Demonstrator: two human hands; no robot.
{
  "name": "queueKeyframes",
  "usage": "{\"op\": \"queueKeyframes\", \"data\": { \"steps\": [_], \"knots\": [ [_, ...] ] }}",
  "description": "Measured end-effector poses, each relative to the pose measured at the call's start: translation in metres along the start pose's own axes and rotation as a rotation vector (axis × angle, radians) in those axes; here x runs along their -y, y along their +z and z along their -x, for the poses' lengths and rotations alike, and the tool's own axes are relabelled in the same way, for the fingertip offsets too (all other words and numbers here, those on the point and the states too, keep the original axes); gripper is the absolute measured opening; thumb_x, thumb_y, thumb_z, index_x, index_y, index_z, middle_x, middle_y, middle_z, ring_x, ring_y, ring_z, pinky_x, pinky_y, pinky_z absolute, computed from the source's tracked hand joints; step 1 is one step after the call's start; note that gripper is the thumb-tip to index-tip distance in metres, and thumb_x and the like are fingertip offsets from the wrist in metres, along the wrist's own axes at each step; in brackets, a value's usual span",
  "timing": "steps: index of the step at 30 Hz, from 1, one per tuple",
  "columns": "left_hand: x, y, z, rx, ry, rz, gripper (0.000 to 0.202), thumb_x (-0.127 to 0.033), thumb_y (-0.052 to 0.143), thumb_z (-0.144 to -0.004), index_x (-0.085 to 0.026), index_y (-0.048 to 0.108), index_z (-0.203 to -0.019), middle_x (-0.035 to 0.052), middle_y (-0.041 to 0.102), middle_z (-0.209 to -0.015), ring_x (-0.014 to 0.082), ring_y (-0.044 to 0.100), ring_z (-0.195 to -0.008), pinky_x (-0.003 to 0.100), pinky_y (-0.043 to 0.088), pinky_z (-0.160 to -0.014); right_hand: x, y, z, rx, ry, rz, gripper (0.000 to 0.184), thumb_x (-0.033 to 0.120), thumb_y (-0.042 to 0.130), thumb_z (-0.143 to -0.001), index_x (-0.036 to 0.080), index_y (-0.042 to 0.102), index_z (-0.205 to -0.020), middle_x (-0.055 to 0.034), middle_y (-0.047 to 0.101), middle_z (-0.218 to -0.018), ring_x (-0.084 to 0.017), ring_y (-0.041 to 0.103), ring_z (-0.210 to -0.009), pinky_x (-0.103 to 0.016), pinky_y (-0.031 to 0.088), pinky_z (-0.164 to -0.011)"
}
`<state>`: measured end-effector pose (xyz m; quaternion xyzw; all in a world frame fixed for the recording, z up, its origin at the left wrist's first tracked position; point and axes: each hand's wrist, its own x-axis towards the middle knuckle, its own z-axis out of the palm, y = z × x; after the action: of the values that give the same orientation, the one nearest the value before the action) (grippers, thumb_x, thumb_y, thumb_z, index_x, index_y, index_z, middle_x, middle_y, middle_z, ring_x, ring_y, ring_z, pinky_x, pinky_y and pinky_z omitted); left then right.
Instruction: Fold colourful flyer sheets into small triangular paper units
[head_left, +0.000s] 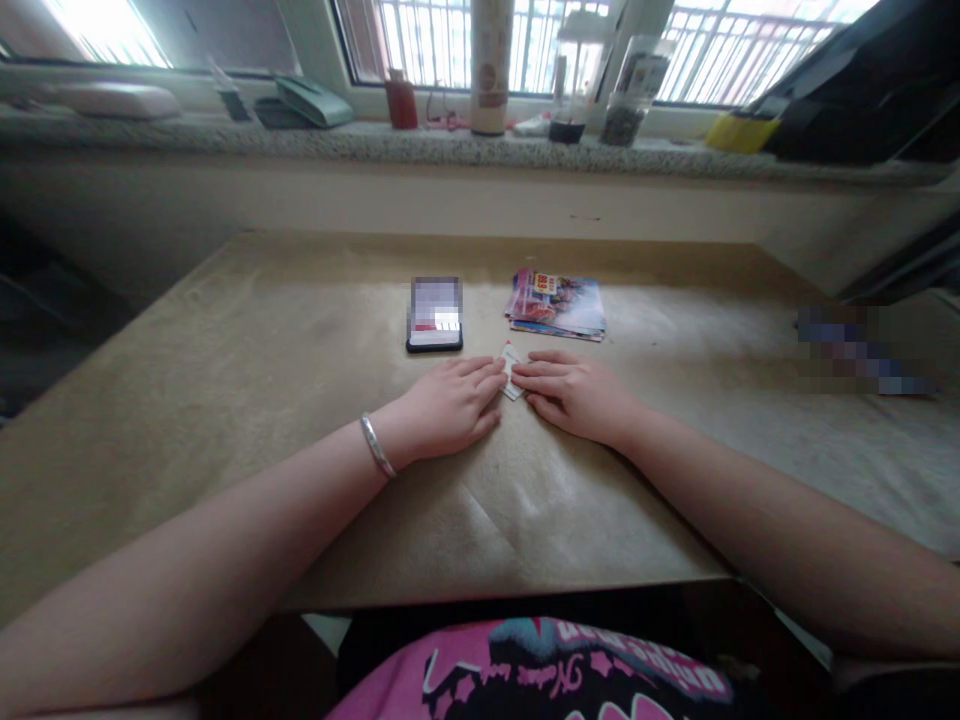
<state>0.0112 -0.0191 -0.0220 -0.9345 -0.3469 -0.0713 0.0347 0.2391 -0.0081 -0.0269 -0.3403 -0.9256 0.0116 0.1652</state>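
Note:
A small folded piece of paper [511,385], pale with a red tip at its far end, lies on the table between my two hands. The fingertips of my left hand [454,405] rest on its left edge, with the fingers stretched out and the palm low over the table. From the other side, my right hand [574,395] lies flat and touches the paper's right edge with its fingertips. Neither hand is closed around anything. Parts of the paper are hidden under the fingers. My left wrist wears a silver bracelet [377,446].
A phone [435,315] with a blurred screen lies beyond my left hand. Beyond my right hand is a stack of colourful printed sheets [559,303]. The table [225,400] reaches toward a stone windowsill [435,148] holding bottles and containers. A blurred object [862,350] lies far right.

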Motion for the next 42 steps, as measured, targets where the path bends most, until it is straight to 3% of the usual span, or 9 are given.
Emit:
{"op": "queueKeyframes", "data": {
  "steps": [4, 11, 15, 20, 24, 28, 34, 39, 42],
  "knots": [
    [0.003, -0.004, 0.006, 0.069, -0.003, -0.024, 0.054, -0.042, 0.041, -0.094, -0.013, 0.043, -0.139, 0.0117, 0.041, -0.148, 0.0248, 0.040, -0.136, 0.039, 0.031, -0.113, 0.003, -0.002, 0.005, 0.033, 0.042, -0.020, 0.040, 0.024, 0.048, -0.088, 0.021, 0.063, -0.125, -0.0038, 0.063, -0.129, -0.022, 0.054, -0.124, -0.040, 0.044, -0.107],
    [0.002, -0.007, 0.006, 0.051, -0.029, -0.024, 0.053, -0.040, 0.046, -0.091, -0.010, 0.050, -0.134, 0.0132, 0.047, -0.143, 0.0257, 0.046, -0.131, 0.038, 0.034, -0.111, 0.002, -0.002, 0.013, 0.043, 0.065, -0.026, 0.041, 0.023, 0.046, -0.089, 0.017, 0.062, -0.126, -0.0061, 0.062, -0.130, -0.022, 0.054, -0.124, -0.037, 0.044, -0.107],
    [0.009, -0.017, 0.001, 0.108, -0.001, 0.020, 0.045, -0.035, 0.046, -0.091, -0.015, 0.054, -0.130, 0.0092, 0.049, -0.142, 0.0222, 0.048, -0.129, 0.033, 0.036, -0.110, 0.004, -0.004, 0.010, 0.069, 0.072, 0.032, 0.042, 0.029, 0.041, -0.093, 0.019, 0.059, -0.130, -0.0056, 0.059, -0.133, -0.023, 0.053, -0.123, -0.038, 0.044, -0.105],
    [0.014, -0.020, -0.001, 0.098, 0.017, 0.036, 0.038, -0.025, 0.046, -0.088, -0.017, 0.060, -0.123, 0.0067, 0.053, -0.138, 0.0191, 0.052, -0.124, 0.030, 0.039, -0.108, 0.007, -0.002, -0.002, 0.083, 0.062, 0.138, 0.046, 0.037, 0.038, -0.095, 0.017, 0.057, -0.132, -0.0106, 0.060, -0.127, -0.026, 0.054, -0.109, -0.041, 0.042, -0.096],
    [0.015, -0.015, -0.001, 0.038, 0.040, 0.028, 0.039, -0.023, 0.046, -0.088, -0.014, 0.060, -0.124, 0.0085, 0.055, -0.136, 0.0210, 0.053, -0.123, 0.033, 0.040, -0.108, 0.003, 0.004, -0.014, 0.086, 0.047, 0.181, 0.047, 0.033, 0.033, -0.097, 0.013, 0.053, -0.134, -0.0134, 0.059, -0.121, -0.026, 0.050, -0.099, -0.040, 0.039, -0.092],
    [0.020, -0.016, -0.004, 0.070, 0.077, 0.042, 0.039, -0.019, 0.045, -0.087, -0.015, 0.060, -0.123, 0.0072, 0.058, -0.133, 0.0196, 0.054, -0.121, 0.032, 0.041, -0.107, -0.003, 0.007, -0.031, 0.096, 0.110, 0.210, 0.045, 0.030, 0.034, -0.096, 0.011, 0.053, -0.133, -0.0148, 0.057, -0.121, -0.026, 0.050, -0.099, -0.038, 0.039, -0.088],
    [0.023, -0.014, -0.003, 0.030, 0.089, 0.038, 0.040, -0.016, 0.046, -0.085, -0.016, 0.060, -0.123, 0.0059, 0.054, -0.137, 0.0193, 0.052, -0.124, 0.033, 0.040, -0.109, -0.009, 0.007, -0.047, 0.125, 0.211, 0.208, 0.042, 0.032, 0.033, -0.096, 0.021, 0.055, -0.130, -0.0130, 0.057, -0.115, -0.024, 0.057, -0.093, -0.033, 0.042, -0.073],
    [0.024, -0.006, 0.001, -0.035, 0.100, 0.021, 0.037, -0.024, 0.044, -0.092, -0.018, 0.059, -0.125, 0.0061, 0.057, -0.134, 0.0219, 0.053, -0.122, 0.037, 0.044, -0.105, -0.011, 0.011, -0.038, 0.074, 0.155, 0.204, 0.045, 0.034, 0.035, -0.096, 0.020, 0.052, -0.135, -0.0127, 0.054, -0.130, -0.027, 0.053, -0.107, -0.037, 0.042, -0.087],
    [0.024, -0.004, 0.003, -0.058, 0.132, -0.005, 0.039, -0.026, 0.044, -0.094, -0.023, 0.054, -0.131, 0.0076, 0.058, -0.132, 0.0231, 0.054, -0.120, 0.040, 0.045, -0.102, -0.012, 0.011, -0.029, 0.030, 0.101, 0.185, 0.044, 0.034, 0.038, -0.096, 0.018, 0.056, -0.133, -0.0124, 0.057, -0.129, -0.027, 0.053, -0.108, -0.039, 0.042, -0.092]
  ]
}}
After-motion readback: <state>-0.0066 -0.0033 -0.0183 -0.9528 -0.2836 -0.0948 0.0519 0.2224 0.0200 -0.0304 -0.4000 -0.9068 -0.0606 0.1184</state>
